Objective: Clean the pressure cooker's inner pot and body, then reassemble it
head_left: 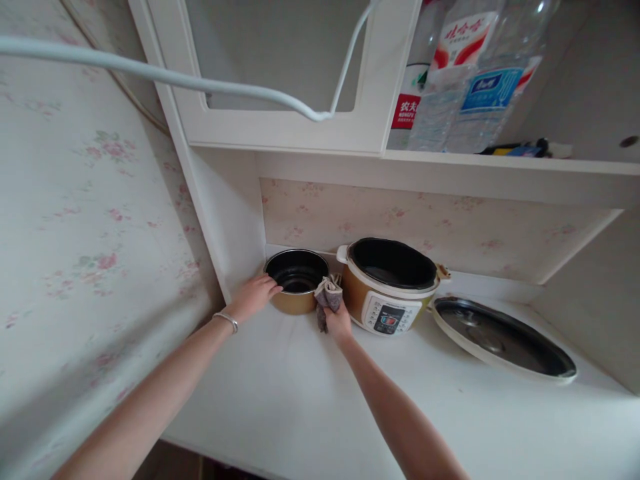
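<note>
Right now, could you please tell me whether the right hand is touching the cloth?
Touching; the head view shows the right hand gripping the bunched cloth.

The pot [295, 304] was gold outside and black inside; the cooker [356, 292] was gold and white, with a black interior. The cloth [327, 292] was mottled grey-brown and cream. The lid [500, 333] was black, edged in cream. The bench [280, 400] was white, the wallpaper [107, 180] pale with pink flowers and green leaves.
</note>
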`<state>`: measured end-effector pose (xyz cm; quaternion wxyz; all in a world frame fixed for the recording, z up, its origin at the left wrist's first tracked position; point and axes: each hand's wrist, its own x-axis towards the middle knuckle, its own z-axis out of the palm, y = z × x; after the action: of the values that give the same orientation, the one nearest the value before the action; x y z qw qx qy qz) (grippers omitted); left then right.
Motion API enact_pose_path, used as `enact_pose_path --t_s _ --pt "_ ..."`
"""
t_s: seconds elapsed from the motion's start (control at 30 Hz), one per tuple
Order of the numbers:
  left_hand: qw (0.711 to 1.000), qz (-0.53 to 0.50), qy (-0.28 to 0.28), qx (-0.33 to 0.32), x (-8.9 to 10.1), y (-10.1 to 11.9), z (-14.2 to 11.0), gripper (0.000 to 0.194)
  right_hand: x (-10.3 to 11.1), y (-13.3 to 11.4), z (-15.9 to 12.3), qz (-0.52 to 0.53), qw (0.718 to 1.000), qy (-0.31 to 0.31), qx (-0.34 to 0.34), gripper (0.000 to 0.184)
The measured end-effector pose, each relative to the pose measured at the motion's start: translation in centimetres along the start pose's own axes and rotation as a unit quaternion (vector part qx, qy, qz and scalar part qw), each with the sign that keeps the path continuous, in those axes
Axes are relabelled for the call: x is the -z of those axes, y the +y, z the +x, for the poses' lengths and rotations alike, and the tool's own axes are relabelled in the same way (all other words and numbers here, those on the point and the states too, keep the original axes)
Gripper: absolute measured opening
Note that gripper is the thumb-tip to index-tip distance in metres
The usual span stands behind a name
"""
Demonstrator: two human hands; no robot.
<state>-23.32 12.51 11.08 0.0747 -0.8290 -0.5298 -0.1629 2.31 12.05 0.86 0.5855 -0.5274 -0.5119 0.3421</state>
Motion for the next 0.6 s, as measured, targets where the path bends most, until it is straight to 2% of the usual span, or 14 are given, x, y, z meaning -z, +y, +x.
enact_pose_path --t_s 0.17,0.27,0.33,0.4,0.47,0.53,0.6 --pt "0.997 0.032 0.017 0.067 -0.5 5.8 0.1 0.048 -2.4 0.5 -2.1 -0.007 0.999 0.044 -0.013 0.051" --pt "0.999 -0.015 0.018 0.036 -0.4 8.6 0.2 0.046 -2.7 0.4 -2.6 0.006 0.998 0.062 -0.01 0.054" --pt "0.997 -0.075 0.031 -0.013 -0.2 8.9 0.3 0.039 -2.4 0.2 -2.2 0.015 0.997 0.072 -0.011 0.057" --pt "0.991 -0.114 0.049 -0.049 0.1 7.6 0.4 0.036 -1.7 -0.1 -1.5 0.019 0.996 0.082 -0.022 0.058" --pt "0.99 -0.117 0.054 -0.051 0.4 4.8 0.4 0.039 -1.1 -0.2 -0.8 0.018 0.995 0.09 -0.039 0.058" --pt "0.994 -0.102 0.039 -0.032 0.5 1.5 0.2 0.041 -0.9 -0.3 -0.3 0.014 0.994 0.09 -0.055 0.057" --pt "0.995 -0.094 -0.008 -0.016 0.7 -1.3 0.0 0.04 -1.1 -0.3 -0.2 0.008 0.994 0.089 -0.067 0.055"
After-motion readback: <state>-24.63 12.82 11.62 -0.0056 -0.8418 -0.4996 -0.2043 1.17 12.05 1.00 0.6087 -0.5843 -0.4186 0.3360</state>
